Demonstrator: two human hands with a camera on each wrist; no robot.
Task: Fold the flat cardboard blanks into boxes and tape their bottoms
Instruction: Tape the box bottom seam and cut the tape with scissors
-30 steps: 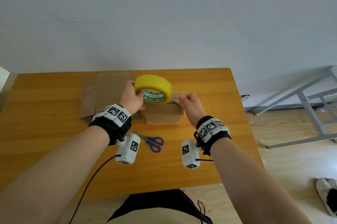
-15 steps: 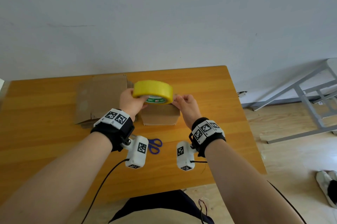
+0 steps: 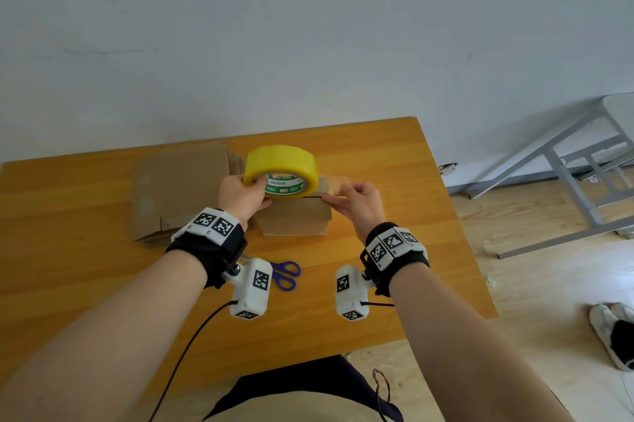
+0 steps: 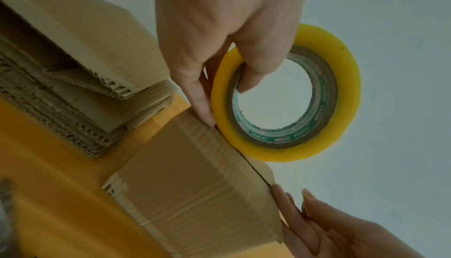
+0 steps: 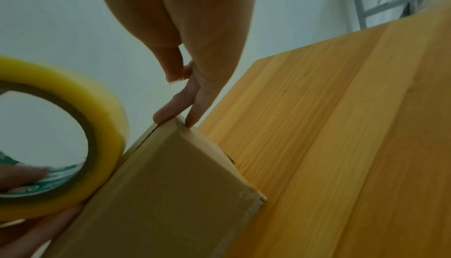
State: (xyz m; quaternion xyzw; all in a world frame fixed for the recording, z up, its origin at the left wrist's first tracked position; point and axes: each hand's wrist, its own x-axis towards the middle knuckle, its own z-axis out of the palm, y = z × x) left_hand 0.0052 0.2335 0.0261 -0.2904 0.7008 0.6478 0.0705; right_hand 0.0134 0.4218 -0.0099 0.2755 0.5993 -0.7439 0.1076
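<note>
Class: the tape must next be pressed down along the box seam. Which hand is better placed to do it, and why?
Probably the right hand: it pinches the tape end at the box corner, while the left hand grips the roll.

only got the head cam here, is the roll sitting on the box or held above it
observer: The left wrist view shows the roll standing on its rim, touching the top of the box by the flap seam.
operator: how is the left hand gripping it
observer: The left hand has one finger hooked inside the core and another pressed on the box's top edge beside the roll.
operator: and the right hand
observer: In the right wrist view the right hand presses two fingertips on the box's far corner. A thin strand of tape runs from the roll to its pinched fingers.
</note>
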